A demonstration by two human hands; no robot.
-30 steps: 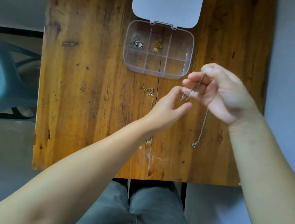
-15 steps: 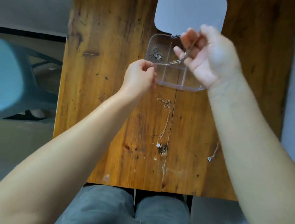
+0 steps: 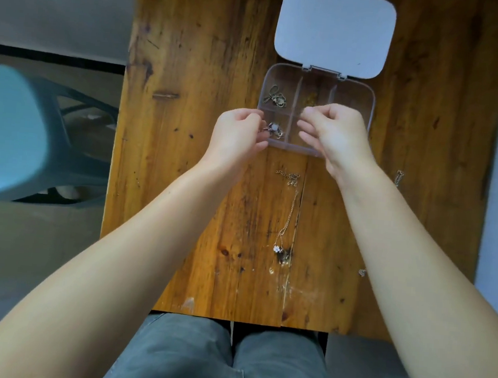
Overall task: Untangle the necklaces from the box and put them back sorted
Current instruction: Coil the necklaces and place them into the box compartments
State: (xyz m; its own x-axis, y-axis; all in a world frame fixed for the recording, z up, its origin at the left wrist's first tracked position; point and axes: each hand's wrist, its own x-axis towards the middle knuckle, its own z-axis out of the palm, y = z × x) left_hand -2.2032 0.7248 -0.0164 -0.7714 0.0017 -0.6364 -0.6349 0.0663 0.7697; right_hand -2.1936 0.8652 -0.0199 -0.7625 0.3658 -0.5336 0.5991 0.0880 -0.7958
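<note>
The clear compartment box [image 3: 370,109] sits on the wooden table [image 3: 182,183] with its white lid [image 3: 334,31] folded back. A dark necklace [image 3: 276,97] lies in the back left compartment and gold pieces [image 3: 310,98] in the back middle one. A silver necklace with a pale stone [image 3: 274,129] is bunched in the front left compartment. My left hand [image 3: 240,137] pinches it at the box's edge. My right hand [image 3: 336,130] hovers over the front middle compartment with its fingers curled in a pinch. Whether a chain runs to it is too fine to tell.
A thin gold chain [image 3: 287,218] with a flower pendant [image 3: 277,248] lies below the box, with a small clasp chain [image 3: 289,175] above it. Chain ends [image 3: 399,176] show beside my right forearm. A teal stool [image 3: 10,134] stands left of the table.
Both hands came down together onto the box's front row. The chain stretched between them 0.5 s ago now sits bunched in the front left compartment. The view has shifted downward.
</note>
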